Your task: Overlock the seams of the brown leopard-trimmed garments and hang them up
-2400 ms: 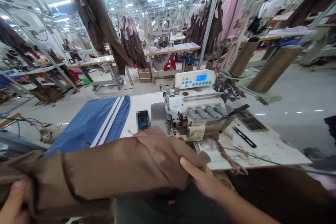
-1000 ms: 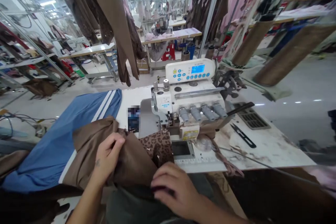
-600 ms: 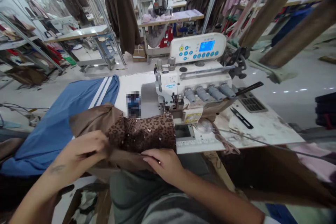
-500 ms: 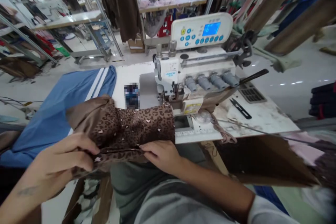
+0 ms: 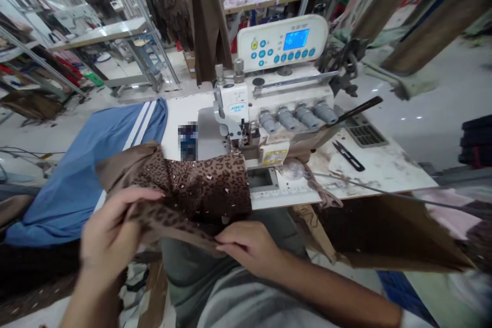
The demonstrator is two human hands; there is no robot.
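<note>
Brown leopard-print fabric lies at the front edge of the sewing table, its far edge up against the needle area of a white overlock sewing machine. My left hand is closed on the near left part of the fabric, lifting a fold of it. At the fabric's near edge my right hand pinches the cloth between thumb and fingers. The plain brown underside shows between the two hands. To the left, the cloth overlaps a blue garment with white stripes.
Thread snips lie on the table right of the machine, near a dark grille. A cord hangs over the front edge. Below stand a large cardboard box and a box of scraps. Brown garments hang behind.
My left hand has turned and raised the near fold, showing more of its underside. My right hand has moved slightly down and right, still pinching the edge. The camera view has shifted a little.
</note>
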